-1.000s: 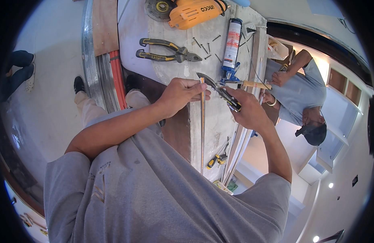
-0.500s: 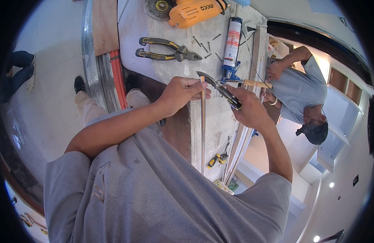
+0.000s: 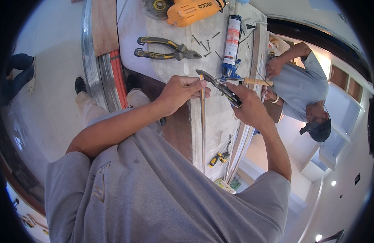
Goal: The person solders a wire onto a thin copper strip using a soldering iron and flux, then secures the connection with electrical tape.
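Note:
A long thin strip [image 3: 203, 133] with a pale tip runs down along the table's near edge. My left hand [image 3: 179, 93] pinches it close to its upper end between thumb and fingers. In my right hand [image 3: 251, 106] is a pair of snips [image 3: 223, 90], gripped by the dark handles. Their blades point up and left, close to the strip's end; whether they touch it I cannot tell. Beyond my hands lie combination pliers [image 3: 171, 49] with black and yellow handles, beside several loose screws [image 3: 204, 45].
An orange angle grinder [image 3: 195, 12] lies at the far side of the worktable [image 3: 215, 117]. A caulking gun with a cartridge [image 3: 232, 42] is near its right edge. A yellow-black tool [image 3: 218, 159] lies closer. Another person [image 3: 302, 83] stands right. Metal channels [image 3: 107, 81] and red tubes [image 3: 119, 81] are left.
The snips' tip has shifted very slightly left, nearer the strip's end. My left hand keeps its pinch. The person on the right has moved a little.

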{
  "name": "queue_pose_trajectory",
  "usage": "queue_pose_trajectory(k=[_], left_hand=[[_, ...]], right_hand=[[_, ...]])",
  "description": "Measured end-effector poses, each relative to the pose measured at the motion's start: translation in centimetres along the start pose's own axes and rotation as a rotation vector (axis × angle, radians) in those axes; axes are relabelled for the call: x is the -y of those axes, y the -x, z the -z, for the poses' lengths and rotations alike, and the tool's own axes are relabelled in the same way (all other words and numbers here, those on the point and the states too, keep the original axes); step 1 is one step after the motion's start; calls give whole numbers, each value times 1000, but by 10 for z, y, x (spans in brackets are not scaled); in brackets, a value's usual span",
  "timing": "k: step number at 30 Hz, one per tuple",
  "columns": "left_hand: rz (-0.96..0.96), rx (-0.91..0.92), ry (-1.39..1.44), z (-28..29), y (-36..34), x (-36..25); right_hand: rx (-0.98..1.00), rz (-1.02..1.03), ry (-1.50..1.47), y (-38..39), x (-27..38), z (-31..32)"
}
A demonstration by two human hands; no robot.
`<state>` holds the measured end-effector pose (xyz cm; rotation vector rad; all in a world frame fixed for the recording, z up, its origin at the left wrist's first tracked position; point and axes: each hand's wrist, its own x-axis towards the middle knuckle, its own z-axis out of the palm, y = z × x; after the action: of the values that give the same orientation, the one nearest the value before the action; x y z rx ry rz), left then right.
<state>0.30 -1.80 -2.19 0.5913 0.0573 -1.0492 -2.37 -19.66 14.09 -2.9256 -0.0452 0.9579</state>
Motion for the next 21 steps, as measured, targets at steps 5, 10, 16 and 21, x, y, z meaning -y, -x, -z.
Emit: queue_pose_trajectory(k=[5, 10, 16, 21], left_hand=[[38, -8, -2, 1, -5, -1], [50, -40, -134, 6, -26, 5], [150, -131, -381, 9, -59, 14], [188, -203, -532, 2, -63, 15]], right_hand=[[-51, -124, -274, 20, -10, -34], [-275, -308, -455, 67, -22, -112], [-469, -578, -490, 112, -54, -224], [-535, -703, -287, 132, -70, -271]])
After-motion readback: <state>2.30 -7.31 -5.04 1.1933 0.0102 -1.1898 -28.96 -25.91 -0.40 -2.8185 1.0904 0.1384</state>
